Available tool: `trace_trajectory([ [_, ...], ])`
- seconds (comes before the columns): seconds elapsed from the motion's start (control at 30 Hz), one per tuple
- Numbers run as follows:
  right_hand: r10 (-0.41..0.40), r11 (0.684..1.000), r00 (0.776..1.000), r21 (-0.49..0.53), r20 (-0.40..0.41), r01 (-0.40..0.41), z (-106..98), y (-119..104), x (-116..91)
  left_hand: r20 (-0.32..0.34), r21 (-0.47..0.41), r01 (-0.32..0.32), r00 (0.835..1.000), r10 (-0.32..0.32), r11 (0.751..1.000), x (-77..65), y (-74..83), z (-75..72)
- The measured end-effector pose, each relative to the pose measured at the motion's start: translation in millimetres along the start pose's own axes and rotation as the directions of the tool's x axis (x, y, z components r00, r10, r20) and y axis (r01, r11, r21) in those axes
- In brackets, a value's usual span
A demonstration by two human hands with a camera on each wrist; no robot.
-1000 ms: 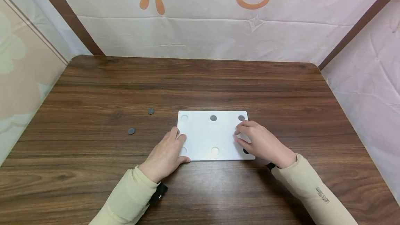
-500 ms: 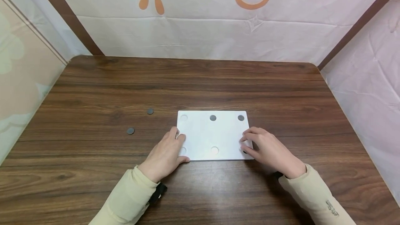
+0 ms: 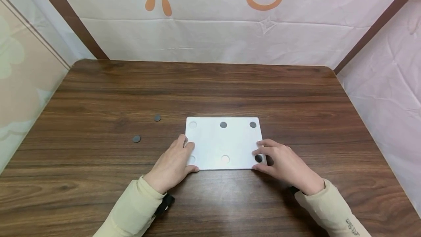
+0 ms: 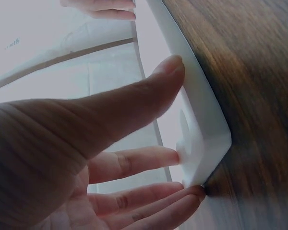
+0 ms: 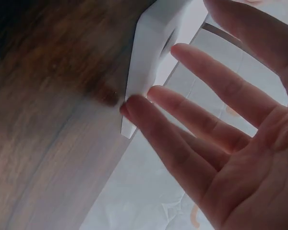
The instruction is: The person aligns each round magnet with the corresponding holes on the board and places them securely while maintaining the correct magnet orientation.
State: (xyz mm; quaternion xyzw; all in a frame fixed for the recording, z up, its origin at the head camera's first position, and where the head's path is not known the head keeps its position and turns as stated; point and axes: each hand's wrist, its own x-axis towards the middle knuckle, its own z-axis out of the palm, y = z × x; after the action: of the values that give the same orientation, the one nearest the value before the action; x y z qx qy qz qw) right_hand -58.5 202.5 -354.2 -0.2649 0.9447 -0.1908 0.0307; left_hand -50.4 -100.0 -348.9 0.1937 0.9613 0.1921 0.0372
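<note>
A thin white board (image 3: 210, 142) with round recesses lies flat on the table. Dark grey discs fill three recesses: far middle disc (image 3: 223, 124), far right disc (image 3: 253, 124) and near right disc (image 3: 258, 158). The far left and near middle recesses show white; the near left one is partly behind fingers. My left hand (image 3: 172, 165) holds the board's left near corner, thumb along the front edge, fingertips on the top and left side. My right hand (image 3: 284, 162) spreads its fingers around the right near corner, thumb by the front edge, fingertips at the right edge beside the near right disc.
Two loose dark discs lie on the table left of the board, one farther back (image 3: 158, 118) and another disc (image 3: 136, 139) nearer. The brown wood-grain table (image 3: 210, 87) ends at a pale printed fabric backdrop (image 3: 210, 39), which also rises at both sides.
My right hand has moved from over the board's right part toward me and outward to its right near corner, uncovering the near right disc. The left hand keeps its hold.
</note>
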Motion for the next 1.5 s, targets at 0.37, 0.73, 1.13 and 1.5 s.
trace_trajectory([
  [0.37, -0.008, 1.000, 0.999, -0.002, -0.044, 0.008, 7, -2, -2, 0.006, 0.006, -0.010, 1.000, 0.010, 1.000, -5.3, -6.1, 0.0],
  [0.73, -0.014, 0.999, 0.998, 0.030, -0.065, 0.016, 11, -4, -2, 0.050, 0.033, -0.092, 0.995, 0.090, 0.995, -10.3, -14.2, -11.1],
  [1.13, -0.021, 0.997, 0.997, 0.074, -0.079, 0.027, 10, -1, -3, 0.068, 0.059, 0.011, 0.998, -0.015, 0.998, -11.0, -32.7, -30.3],
  [1.5, -0.034, 0.998, 0.996, 0.058, -0.083, 0.039, 8, -2, -4, 0.082, 0.086, 0.093, 0.992, -0.100, 0.992, -16.4, -48.0, -36.1],
])
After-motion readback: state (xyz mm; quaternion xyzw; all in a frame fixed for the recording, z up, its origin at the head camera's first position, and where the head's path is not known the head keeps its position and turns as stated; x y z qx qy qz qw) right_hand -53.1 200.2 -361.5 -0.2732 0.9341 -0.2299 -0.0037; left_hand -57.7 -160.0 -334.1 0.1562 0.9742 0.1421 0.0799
